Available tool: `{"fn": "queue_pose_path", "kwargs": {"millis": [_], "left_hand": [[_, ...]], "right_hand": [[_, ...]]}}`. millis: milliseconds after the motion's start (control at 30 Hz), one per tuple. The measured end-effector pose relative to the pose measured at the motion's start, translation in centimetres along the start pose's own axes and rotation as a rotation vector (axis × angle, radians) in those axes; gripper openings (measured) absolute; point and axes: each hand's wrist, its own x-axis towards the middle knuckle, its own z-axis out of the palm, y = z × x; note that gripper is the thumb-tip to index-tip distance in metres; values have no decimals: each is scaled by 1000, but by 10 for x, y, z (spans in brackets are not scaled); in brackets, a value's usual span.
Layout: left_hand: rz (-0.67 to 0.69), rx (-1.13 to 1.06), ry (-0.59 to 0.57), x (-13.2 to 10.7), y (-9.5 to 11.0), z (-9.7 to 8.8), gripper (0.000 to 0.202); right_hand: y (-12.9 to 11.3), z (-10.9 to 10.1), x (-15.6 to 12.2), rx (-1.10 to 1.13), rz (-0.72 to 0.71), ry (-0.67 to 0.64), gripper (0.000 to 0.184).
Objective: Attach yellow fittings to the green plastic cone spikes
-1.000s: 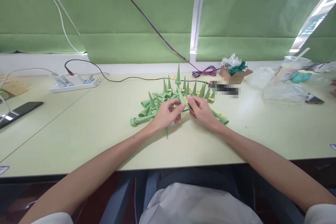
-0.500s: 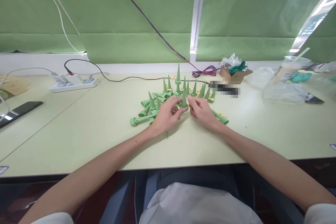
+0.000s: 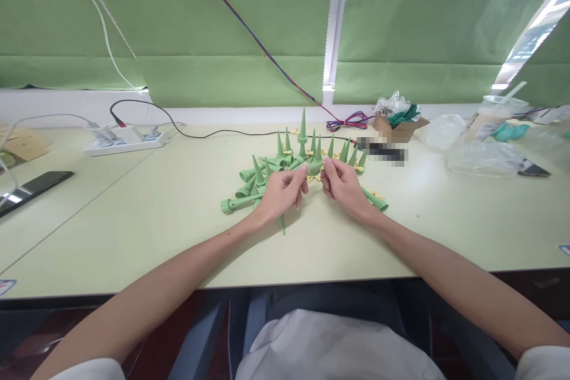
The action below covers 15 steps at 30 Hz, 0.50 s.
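Observation:
Between my hands is a green plastic watering spike (image 3: 314, 167), its cone no longer upright to my view. The fingertips of my left hand (image 3: 281, 191) are pinched together at its left side. My right hand (image 3: 344, 185) is closed, thumb and forefinger pressed together at its right side; a small yellow part may be in them, but the fingers hide it. Yellow valve pieces (image 3: 314, 178) show just below the spike. Around and behind lie several more green spikes (image 3: 258, 173), some standing on their caps, others on their sides.
A power strip (image 3: 127, 143) and a phone (image 3: 33, 190) lie on the left of the table. At the back right are coiled red-blue wire (image 3: 348, 122), a small cardboard box (image 3: 396, 129), a drink cup (image 3: 487, 117) and a plastic bag (image 3: 483, 157).
The spike between my hands has turned from upright to tilted. My left fingers have shifted from around its base to a pinch at its left; my right hand has moved slightly right.

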Motion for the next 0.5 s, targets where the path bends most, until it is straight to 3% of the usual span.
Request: {"fn": "queue_pose_path", "kwargs": {"millis": [200, 500], "left_hand": [[-95, -196, -105, 3, -1, 0, 63], [-139, -302, -136, 4, 0, -1, 51]], "right_hand": [[2, -1, -1, -73, -61, -50, 51], [1, -2, -1, -97, -64, -87, 50]]}}
